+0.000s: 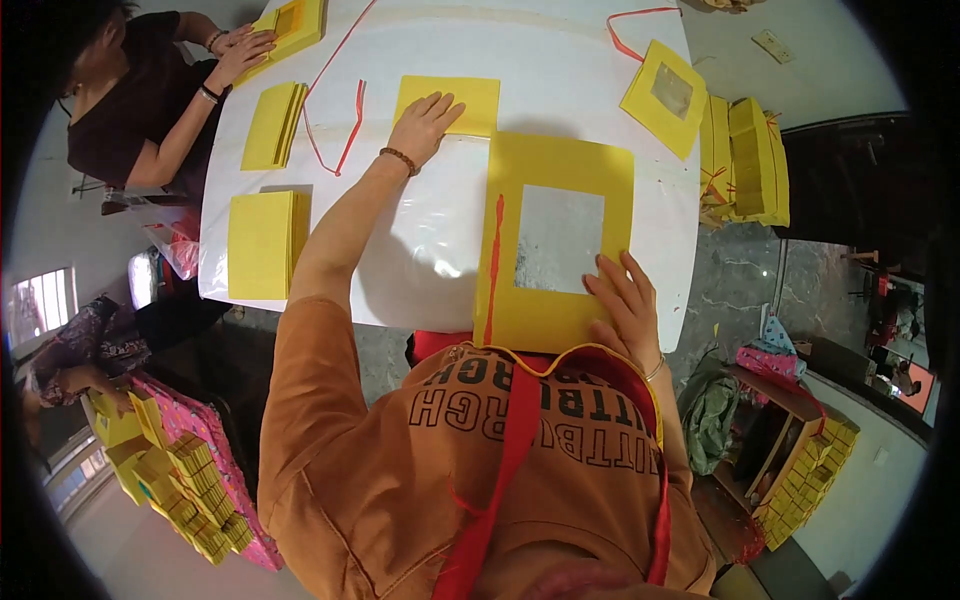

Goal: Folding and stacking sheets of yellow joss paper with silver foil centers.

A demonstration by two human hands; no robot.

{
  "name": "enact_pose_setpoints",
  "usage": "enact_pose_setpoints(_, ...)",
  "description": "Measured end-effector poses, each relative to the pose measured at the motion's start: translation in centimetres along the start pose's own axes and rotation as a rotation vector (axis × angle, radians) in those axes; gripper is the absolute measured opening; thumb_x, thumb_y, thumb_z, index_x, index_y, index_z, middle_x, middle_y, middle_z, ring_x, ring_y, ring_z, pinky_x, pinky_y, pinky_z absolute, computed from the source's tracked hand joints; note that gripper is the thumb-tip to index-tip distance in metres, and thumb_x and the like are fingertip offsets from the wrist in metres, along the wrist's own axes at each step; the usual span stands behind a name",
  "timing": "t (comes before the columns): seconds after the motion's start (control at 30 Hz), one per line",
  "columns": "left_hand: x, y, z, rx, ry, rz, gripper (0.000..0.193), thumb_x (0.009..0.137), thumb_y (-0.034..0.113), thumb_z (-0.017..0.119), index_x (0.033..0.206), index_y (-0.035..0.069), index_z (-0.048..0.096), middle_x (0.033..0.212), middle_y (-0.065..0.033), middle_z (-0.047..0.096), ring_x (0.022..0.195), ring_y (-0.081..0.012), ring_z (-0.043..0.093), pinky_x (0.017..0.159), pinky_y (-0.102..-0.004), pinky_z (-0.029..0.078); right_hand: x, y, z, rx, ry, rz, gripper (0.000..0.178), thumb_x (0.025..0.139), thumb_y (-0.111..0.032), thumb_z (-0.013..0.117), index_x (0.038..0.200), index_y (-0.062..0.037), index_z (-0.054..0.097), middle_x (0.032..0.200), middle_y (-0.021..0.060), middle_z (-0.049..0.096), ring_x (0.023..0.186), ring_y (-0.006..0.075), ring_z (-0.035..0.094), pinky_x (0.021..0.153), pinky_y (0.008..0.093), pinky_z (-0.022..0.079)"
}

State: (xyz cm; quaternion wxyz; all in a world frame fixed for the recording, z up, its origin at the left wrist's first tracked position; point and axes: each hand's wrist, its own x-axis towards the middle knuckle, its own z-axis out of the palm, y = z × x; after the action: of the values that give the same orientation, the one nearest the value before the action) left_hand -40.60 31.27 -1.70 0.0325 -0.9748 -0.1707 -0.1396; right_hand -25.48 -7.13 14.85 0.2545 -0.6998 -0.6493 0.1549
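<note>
My left hand (426, 128) is stretched out to the far middle of the table. Its fingers lie flat on a yellow paper sheet or pile (480, 95), open and not wrapped round it. Close to my body lies a large stack of yellow paper (555, 160) with a silver-grey square (562, 235) on top. Along that stack's left side runs a thin red strip (495, 260). At its lower right edge rests my right hand (628, 300), fingers spread over the border and onto the square's corner. The far pile touches or nearly touches the big stack's upper left corner.
The white-covered table (420, 230) bears yellow bundles at left (262, 245) and a yellow stack with a silver square (655, 100) at far right. Red ribbon (320, 130) lies across it. A co-worker's hands (240, 50) handle yellow paper at far left. Yellow bundles (755, 160) stand beyond the right edge.
</note>
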Motion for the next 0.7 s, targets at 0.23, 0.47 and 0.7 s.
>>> enact_pose_setpoints(0.23, -0.3, 0.7, 0.0, -0.089, -0.091, -0.065, 0.052, 0.091, 0.042, 0.041, 0.135, 0.013, 0.037, 0.141, -0.0115, 0.031, 0.131, -0.0285, 0.027, 0.107, -0.0418, 0.022, -0.3, -0.4, -0.2, 0.059, -0.043, 0.057, 0.048, 0.071, -0.014, 0.065, 0.118, -0.0063, 0.057, 0.135, 0.0117, 0.042, 0.129, 0.0358, 0.030, 0.104, 0.0452, 0.026)
enact_pose_setpoints(0.47, -0.3, 0.1, 0.8, 0.055, -0.099, -0.032, 0.053, 0.091, 0.043, 0.039, 0.134, 0.013, 0.037, 0.140, -0.0116, 0.033, 0.129, -0.0290, 0.029, 0.105, -0.0441, 0.025, -0.5, -0.3, -0.2, 0.041, 0.028, -0.011, 0.049, 0.074, -0.026, 0.063, 0.120, -0.0101, 0.056, 0.134, 0.0121, 0.044, 0.128, 0.0362, 0.032, 0.104, 0.0502, 0.022)
enact_pose_setpoints(0.7, 1.7, 1.5, -5.4, 0.096, -0.170, -0.005, 0.042, 0.090, 0.035, 0.046, 0.125, 0.011, 0.049, 0.130, -0.0125, 0.046, 0.115, -0.0306, 0.046, 0.096, -0.0424, 0.037, 0.9, 0.3, -1.2, -0.040, -0.021, -0.131, 0.037, 0.079, -0.025, 0.062, 0.113, -0.0122, 0.059, 0.126, 0.0045, 0.052, 0.126, 0.0296, 0.038, 0.102, 0.0467, 0.025)
